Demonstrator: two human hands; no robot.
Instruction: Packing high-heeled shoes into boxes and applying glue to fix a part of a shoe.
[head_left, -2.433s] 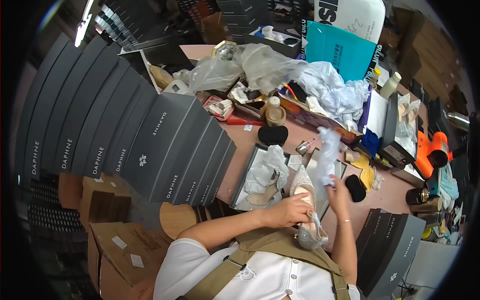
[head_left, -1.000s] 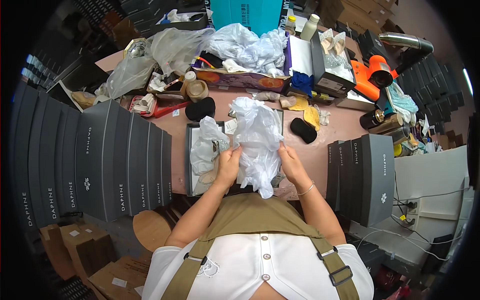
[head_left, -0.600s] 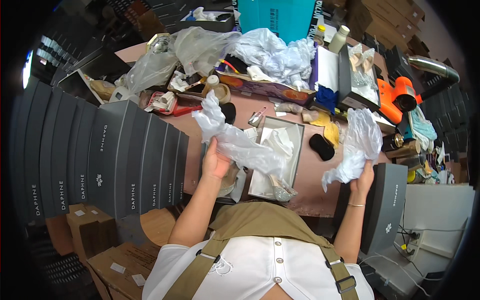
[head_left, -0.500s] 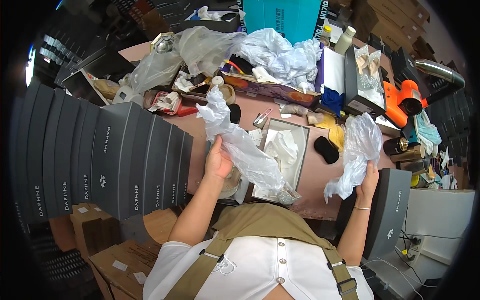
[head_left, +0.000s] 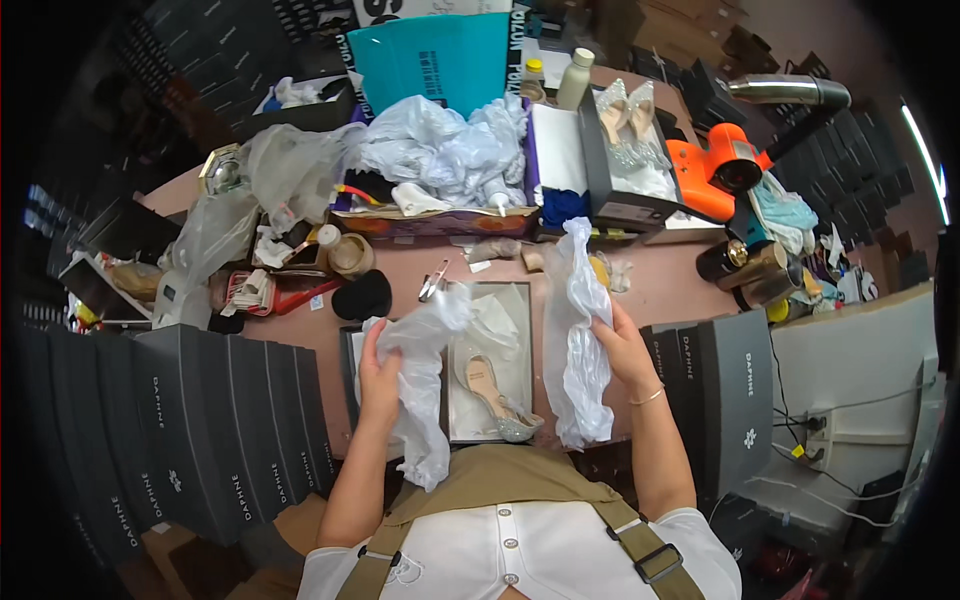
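Observation:
My left hand [head_left: 378,385] is closed on a crumpled white plastic sheet [head_left: 425,425] that hangs down over the left side of the open shoebox. A second crumpled white plastic sheet [head_left: 578,375] is gripped by my right hand [head_left: 625,350], just right of that box. Between them the open shoebox [head_left: 525,300] holds white tissue paper [head_left: 492,330] and a sparkly silver pump [head_left: 490,393] with a pale insole, its toe nearest me. The left sheet partly hides the box's left edge.
Stacks of dark grey shoeboxes rise at left [head_left: 185,430] and right [head_left: 715,390]. Farther back stand a purple carton [head_left: 435,222] of crumpled plastic, an open box with silver shoes [head_left: 640,185] and an orange heat gun [head_left: 715,170]. A black pad [head_left: 362,296] lies beyond the left hand.
My view has turned to the right. Both sheets have come nearer the open shoebox, the right one in from the far right. The pump inside is now more plainly seen.

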